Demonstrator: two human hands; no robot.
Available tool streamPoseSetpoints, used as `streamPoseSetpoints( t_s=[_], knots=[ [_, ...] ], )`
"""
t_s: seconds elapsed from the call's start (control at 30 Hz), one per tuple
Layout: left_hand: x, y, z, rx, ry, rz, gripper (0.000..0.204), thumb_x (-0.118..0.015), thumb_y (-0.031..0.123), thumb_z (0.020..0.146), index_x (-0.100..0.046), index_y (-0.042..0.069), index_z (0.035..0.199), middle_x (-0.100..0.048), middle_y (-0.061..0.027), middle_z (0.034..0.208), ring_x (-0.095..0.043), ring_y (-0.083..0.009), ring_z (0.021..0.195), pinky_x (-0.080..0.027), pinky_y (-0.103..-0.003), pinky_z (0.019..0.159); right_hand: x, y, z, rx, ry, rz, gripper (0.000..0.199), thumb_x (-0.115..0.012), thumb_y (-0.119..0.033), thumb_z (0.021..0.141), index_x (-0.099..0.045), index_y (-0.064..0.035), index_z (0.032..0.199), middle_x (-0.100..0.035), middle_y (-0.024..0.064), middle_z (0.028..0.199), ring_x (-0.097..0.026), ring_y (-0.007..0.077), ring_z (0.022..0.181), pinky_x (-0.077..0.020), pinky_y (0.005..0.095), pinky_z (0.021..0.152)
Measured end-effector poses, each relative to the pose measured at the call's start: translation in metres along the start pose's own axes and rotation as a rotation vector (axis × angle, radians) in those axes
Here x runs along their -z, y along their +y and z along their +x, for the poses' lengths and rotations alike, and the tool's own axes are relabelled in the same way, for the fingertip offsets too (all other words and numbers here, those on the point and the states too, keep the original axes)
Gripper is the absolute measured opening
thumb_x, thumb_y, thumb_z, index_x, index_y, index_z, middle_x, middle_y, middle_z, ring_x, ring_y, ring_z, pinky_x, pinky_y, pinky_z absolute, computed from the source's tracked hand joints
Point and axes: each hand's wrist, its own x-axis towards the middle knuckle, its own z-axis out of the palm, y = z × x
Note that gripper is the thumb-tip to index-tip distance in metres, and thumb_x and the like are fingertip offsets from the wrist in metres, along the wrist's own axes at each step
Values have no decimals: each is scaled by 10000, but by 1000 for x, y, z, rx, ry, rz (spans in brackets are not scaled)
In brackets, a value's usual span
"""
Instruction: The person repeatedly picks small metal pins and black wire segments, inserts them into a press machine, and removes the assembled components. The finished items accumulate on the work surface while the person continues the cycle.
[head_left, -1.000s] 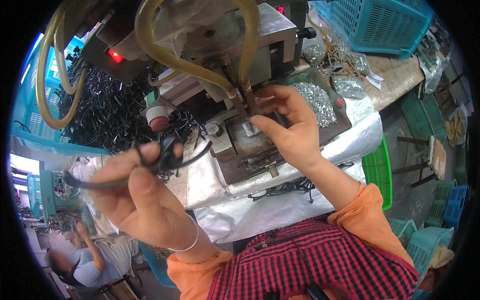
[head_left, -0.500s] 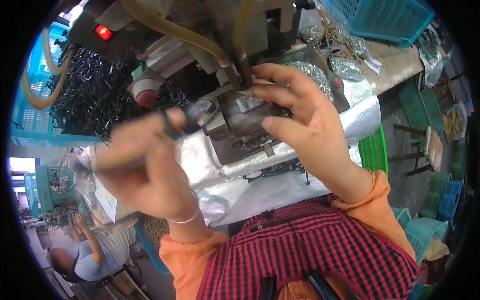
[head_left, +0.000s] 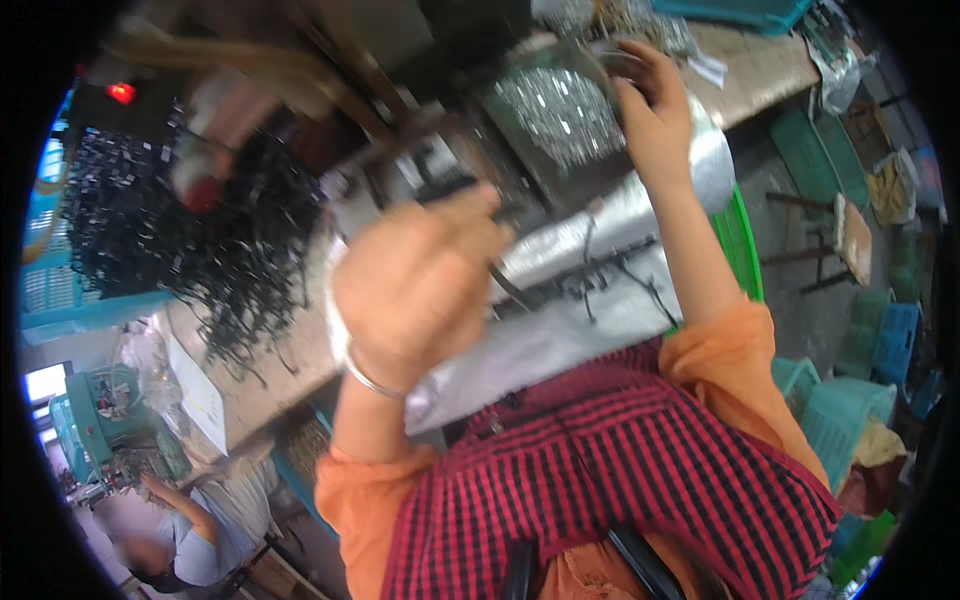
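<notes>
My left hand, blurred, is closed at the front of the machine's metal fixture. Its fingers pinch a thin black strip, whose tail hangs out below the fingers. A black and whitish part, smeared by motion, sits on the fixture just beyond the fingertips. Over at the right, my right hand is at the edge of a tray of small shiny silver metal pieces. Its thumb and forefinger are curved but apart, with nothing visible held; the other fingers are partly hidden.
A big heap of black strips lies at the left by a blue basket. A red button and hoses hang above the fixture. More black strips lie on the foil-covered front edge. Another person sits lower left.
The view has shifted, with the bench appearing further left. My right hand has left the fixture for the silver pieces' tray. My left hand has moved right, to the fixture front.
</notes>
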Motion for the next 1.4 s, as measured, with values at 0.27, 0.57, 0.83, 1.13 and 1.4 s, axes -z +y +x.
streamPoseSetpoints(
  t_s=[0.27,0.57,0.83,1.13,1.4],
  knots=[
    [-18,-11,-7,-31,198,-70,217,-761,-59,703,-678,42,875,-744,-132,892,-708,-227,698,-533,-273,569,-11,-25,-142,395,-314,-502,140,-751,-87,737,-725,-111,872,-655,51,865,-634,237,818,-495,381,709],
    [-10,26,-56,245,108,5,447,-785,45,723,-666,86,1152,-677,-132,1277,-675,-250,927,-515,-362,793,-34,-15,-150,424,-342,-683,139,-764,-106,715,-728,-125,847,-600,-9,756,-595,220,718,-427,363,584],
    [96,-50,-123,741,521,576,116,-679,-3,890,-684,-6,1005,-716,-108,1022,-661,-248,962,-498,-346,896,-14,-65,-71,5,-214,-312,118,-685,8,850,-705,-9,965,-711,61,901,-654,140,838,-508,262,789],
    [69,-189,-119,1181,127,866,329,-703,408,863,-766,86,851,-697,-97,933,-654,-317,913,-520,-420,763,-44,-53,-33,-57,-259,-317,178,-699,-54,868,-733,3,1033,-735,78,948,-672,135,887,-509,277,828],
    [57,-206,-152,955,474,544,300,-714,327,884,-718,36,809,-647,-115,804,-617,-302,771,-479,-405,711,-48,-105,-19,112,-390,-126,139,-729,-28,829,-741,-14,966,-725,50,929,-665,143,874,-511,276,815]
  ],
)
